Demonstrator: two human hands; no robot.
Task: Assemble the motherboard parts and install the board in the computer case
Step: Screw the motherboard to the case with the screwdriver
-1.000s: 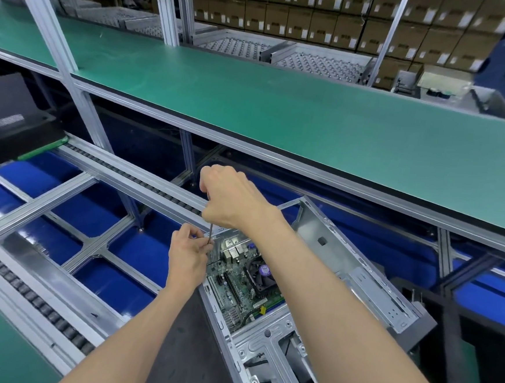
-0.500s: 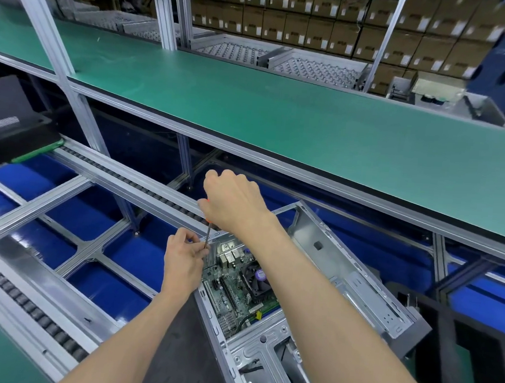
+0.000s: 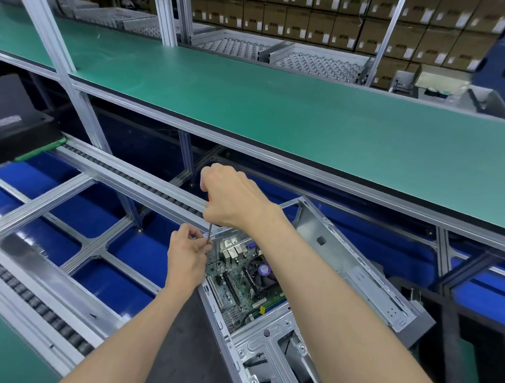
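Observation:
An open silver computer case (image 3: 357,260) lies on its side on a dark pallet. Inside sits the green motherboard (image 3: 237,290) with a black CPU fan (image 3: 261,272). My right hand (image 3: 232,199) grips a screwdriver (image 3: 209,233) with a red handle, held upright over the board's far left corner. My left hand (image 3: 187,254) pinches the lower end of the shaft at the case's edge. The tip and any screw are hidden by my fingers.
A long green worktable (image 3: 281,115) runs across behind the case. Roller conveyor rails (image 3: 131,178) and aluminium frames over blue flooring lie to the left. A black case (image 3: 6,117) sits at far left. Stacked cardboard boxes (image 3: 319,21) fill the back.
Both hands stay at the board's far left corner with the screwdriver. The view has shifted slightly; my right hand has turned a little on the handle.

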